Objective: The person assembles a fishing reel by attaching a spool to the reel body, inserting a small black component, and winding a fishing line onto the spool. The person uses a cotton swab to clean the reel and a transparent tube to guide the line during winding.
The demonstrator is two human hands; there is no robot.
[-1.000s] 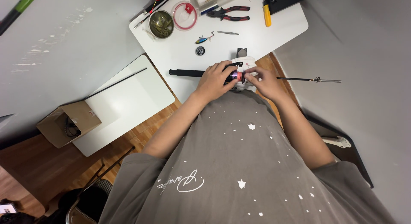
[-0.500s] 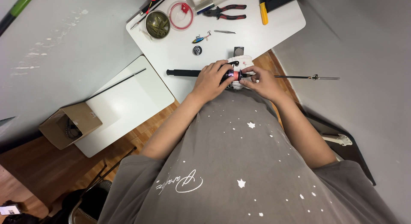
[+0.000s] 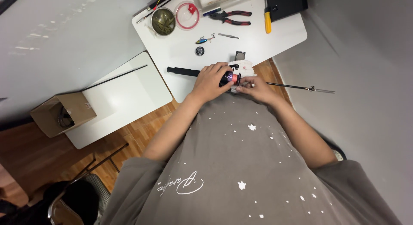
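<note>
- Left hand: fingers curled over a small dark fishing reel with a pink-red band; grip clamped on it.
- Right hand: fingertips pinch the reel's right side, just beside the left hand; grip closed on the reel, exact contact point too small to tell.
- Reel sits at the near edge of the white worktop, mounted on a fishing rod lying left to right.
- Rod's black handle sticks out left of the left hand; the thin shaft runs right, past the worktop edge.
- White cloth lies under and behind the reel, touching it.
- Farther up the worktop: small round dark part, small fishing lure, red-handled pliers, yellow-handled tool, round metal bowl, clear round lid with a red rim, black case.
- Left, well apart: lower white table with a thin dark rod across it, open cardboard box at its corner.
</note>
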